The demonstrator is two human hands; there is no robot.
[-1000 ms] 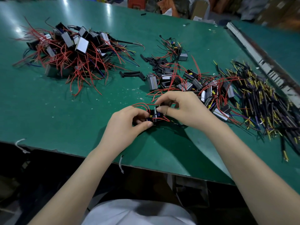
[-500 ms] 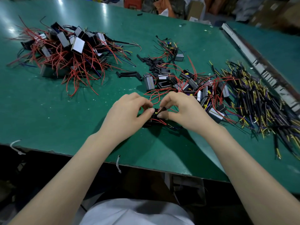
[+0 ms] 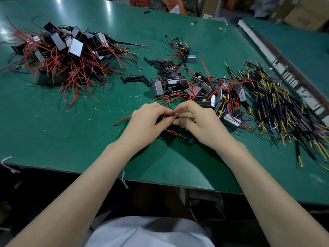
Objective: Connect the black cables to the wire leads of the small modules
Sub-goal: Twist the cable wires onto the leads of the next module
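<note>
My left hand (image 3: 146, 124) and my right hand (image 3: 201, 123) meet fingertip to fingertip over the green table (image 3: 71, 139), both pinching a small black module (image 3: 171, 130) with red wire leads that is mostly hidden under them. One red lead (image 3: 122, 119) sticks out to the left of my left hand. A thin black piece shows between my thumbs; what it is I cannot tell. Behind my hands lies a heap of loose modules (image 3: 201, 90) with red leads. A spread of black cables (image 3: 277, 106) with yellow tips lies to the right.
A large pile of modules with tangled red wires (image 3: 65, 56) sits at the far left. Short black sleeves (image 3: 135, 79) lie between the piles. A metal rail (image 3: 277, 63) runs along the right side. The table's front edge is close to my body. Boxes stand behind.
Both hands have drawn closer together and slightly away from me, with the module between them. A red lead now shows to the left of my left hand.
</note>
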